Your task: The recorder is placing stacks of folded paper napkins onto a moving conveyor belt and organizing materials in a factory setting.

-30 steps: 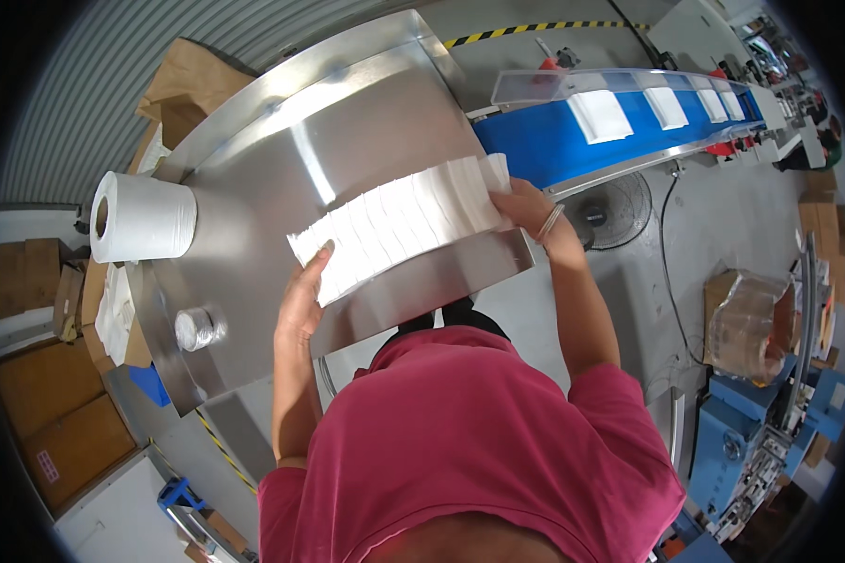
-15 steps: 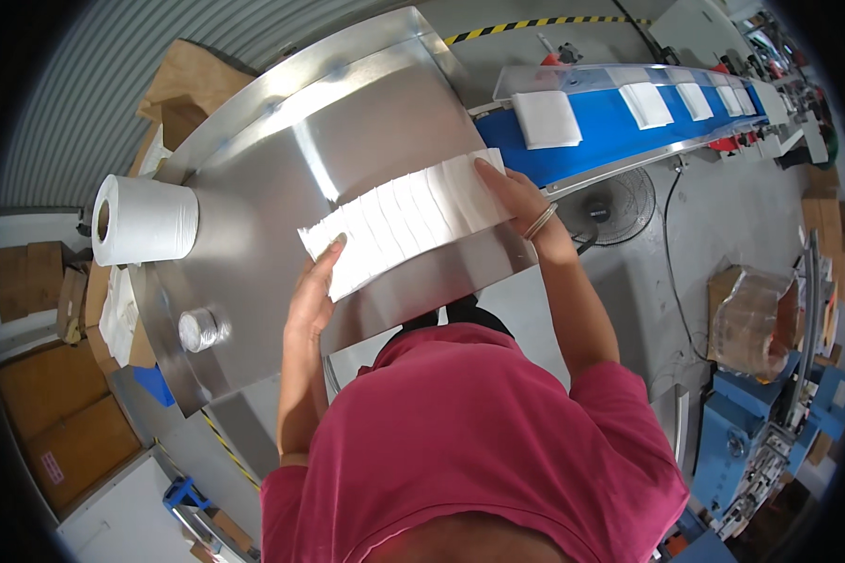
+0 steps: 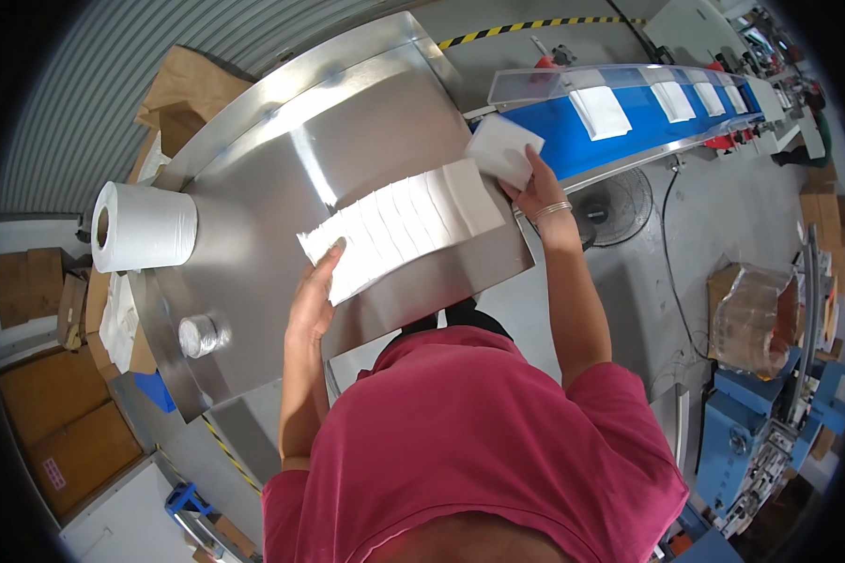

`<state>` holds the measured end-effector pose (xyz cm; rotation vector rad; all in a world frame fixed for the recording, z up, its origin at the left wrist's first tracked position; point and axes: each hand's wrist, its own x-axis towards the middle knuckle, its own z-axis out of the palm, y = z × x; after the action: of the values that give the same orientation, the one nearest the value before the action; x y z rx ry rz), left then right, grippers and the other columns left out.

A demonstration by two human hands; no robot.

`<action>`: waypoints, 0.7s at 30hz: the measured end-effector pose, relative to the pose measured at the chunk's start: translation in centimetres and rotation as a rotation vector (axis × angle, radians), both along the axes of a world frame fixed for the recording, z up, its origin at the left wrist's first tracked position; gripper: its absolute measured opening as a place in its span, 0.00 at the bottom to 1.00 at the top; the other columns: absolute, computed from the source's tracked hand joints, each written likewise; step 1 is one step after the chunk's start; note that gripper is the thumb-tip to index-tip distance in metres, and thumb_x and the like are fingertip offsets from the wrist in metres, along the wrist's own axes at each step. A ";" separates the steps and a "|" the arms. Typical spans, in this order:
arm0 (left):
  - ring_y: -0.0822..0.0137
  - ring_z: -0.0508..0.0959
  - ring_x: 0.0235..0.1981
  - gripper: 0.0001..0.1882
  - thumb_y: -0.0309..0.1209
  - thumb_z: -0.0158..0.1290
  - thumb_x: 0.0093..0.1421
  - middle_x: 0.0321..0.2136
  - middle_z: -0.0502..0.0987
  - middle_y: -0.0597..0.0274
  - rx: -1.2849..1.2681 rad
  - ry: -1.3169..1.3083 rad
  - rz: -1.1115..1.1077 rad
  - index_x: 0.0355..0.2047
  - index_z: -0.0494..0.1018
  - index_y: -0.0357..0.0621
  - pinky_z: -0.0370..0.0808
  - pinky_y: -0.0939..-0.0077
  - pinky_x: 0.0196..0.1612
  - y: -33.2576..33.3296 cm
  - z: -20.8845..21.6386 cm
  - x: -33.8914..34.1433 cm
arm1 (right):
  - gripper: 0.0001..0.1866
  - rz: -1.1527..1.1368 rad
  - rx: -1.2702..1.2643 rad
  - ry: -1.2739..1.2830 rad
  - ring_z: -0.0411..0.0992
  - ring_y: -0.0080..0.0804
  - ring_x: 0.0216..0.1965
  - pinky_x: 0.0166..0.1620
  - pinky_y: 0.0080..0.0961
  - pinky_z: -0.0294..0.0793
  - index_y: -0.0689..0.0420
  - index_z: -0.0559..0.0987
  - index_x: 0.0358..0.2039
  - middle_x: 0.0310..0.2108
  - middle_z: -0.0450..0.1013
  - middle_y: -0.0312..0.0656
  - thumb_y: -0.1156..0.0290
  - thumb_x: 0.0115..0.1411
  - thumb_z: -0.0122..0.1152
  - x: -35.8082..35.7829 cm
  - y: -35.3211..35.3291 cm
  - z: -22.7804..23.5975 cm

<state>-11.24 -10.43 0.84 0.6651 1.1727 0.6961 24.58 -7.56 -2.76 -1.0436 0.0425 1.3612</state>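
Your main risk seems to lie with the white folded piece (image 3: 505,150) in your right hand (image 3: 521,171): it is pinched near one edge only, so a loose pinch could let it unfold, bend or slip away. It hangs by the far right corner of the tabletop (image 3: 253,281), over the near left end of the blue belt (image 3: 556,131); if dropped there, it might land crooked or catch on the metal edge between the two. I cannot tell whether it touches the row of white folded pieces (image 3: 394,225) just to its left and nearer you. That row leans in overlapping layers with no hand at its right end, so it could fan out or slump if your left hand (image 3: 312,298) eased off.

As for pose, your right forearm reaches far and slightly left, wrist below the belt's near rail, grip clamped on the single piece with the thumb on its right side. Your left forearm runs almost straight away from you, its thumb laid on the row's left end; the other fingers are mostly hidden, so I cannot tell whether that grip closes around it.
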 end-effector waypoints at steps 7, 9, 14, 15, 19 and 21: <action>0.58 0.46 0.63 0.43 0.48 0.52 0.53 0.59 0.54 0.47 0.018 0.023 -0.010 0.58 0.49 0.29 0.36 0.60 0.62 0.1 -0.8 -0.1 | 0.29 0.611 0.036 -0.475 0.69 0.23 0.39 0.42 0.19 0.67 0.65 0.69 0.48 0.40 0.71 0.38 0.53 0.57 0.54 -6.0 -2.2 4.7; 0.58 0.43 0.63 0.44 0.49 0.52 0.53 0.59 0.53 0.48 0.015 -0.007 -0.040 0.58 0.48 0.30 0.33 0.59 0.62 0.2 -0.9 -0.1 | 0.28 0.615 0.019 -0.531 0.69 0.24 0.38 0.41 0.19 0.67 0.65 0.69 0.47 0.39 0.71 0.38 0.53 0.57 0.54 -6.3 -1.8 4.2; 0.58 0.42 0.64 0.45 0.50 0.53 0.52 0.60 0.52 0.50 -0.001 -0.001 -0.045 0.58 0.47 0.31 0.29 0.55 0.61 0.3 -1.5 -0.5 | 0.25 0.530 -0.062 -0.519 0.70 0.23 0.35 0.38 0.19 0.69 0.65 0.71 0.45 0.35 0.72 0.38 0.56 0.56 0.55 -5.7 -1.2 2.3; 0.58 0.42 0.64 0.46 0.50 0.53 0.52 0.60 0.52 0.50 -0.011 0.002 -0.038 0.59 0.47 0.31 0.28 0.54 0.60 0.3 -1.7 -0.6 | 0.23 0.555 -0.059 -0.806 0.70 0.24 0.34 0.37 0.19 0.69 0.64 0.72 0.43 0.33 0.73 0.38 0.57 0.56 0.55 -5.4 -1.3 2.1; 0.58 0.41 0.64 0.46 0.51 0.53 0.51 0.60 0.52 0.50 -0.015 0.003 -0.028 0.59 0.47 0.31 0.26 0.51 0.59 0.2 -2.0 -0.9 | 0.18 0.774 -0.051 -1.522 0.73 0.29 0.32 0.37 0.22 0.71 0.62 0.75 0.37 0.29 0.74 0.39 0.60 0.55 0.55 -5.0 -2.2 2.8; 0.59 0.43 0.64 0.44 0.49 0.53 0.53 0.60 0.52 0.52 -0.021 0.004 -0.019 0.59 0.47 0.32 0.31 0.56 0.61 0.2 -1.8 -0.7 | 0.17 0.484 -0.110 -0.915 0.74 0.34 0.33 0.38 0.26 0.72 0.61 0.74 0.37 0.31 0.74 0.41 0.60 0.55 0.55 -4.1 -1.3 -0.1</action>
<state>-11.93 -10.22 -0.93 0.6591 1.1746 0.6656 20.47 -8.82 -2.89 -1.7615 -0.8661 1.1814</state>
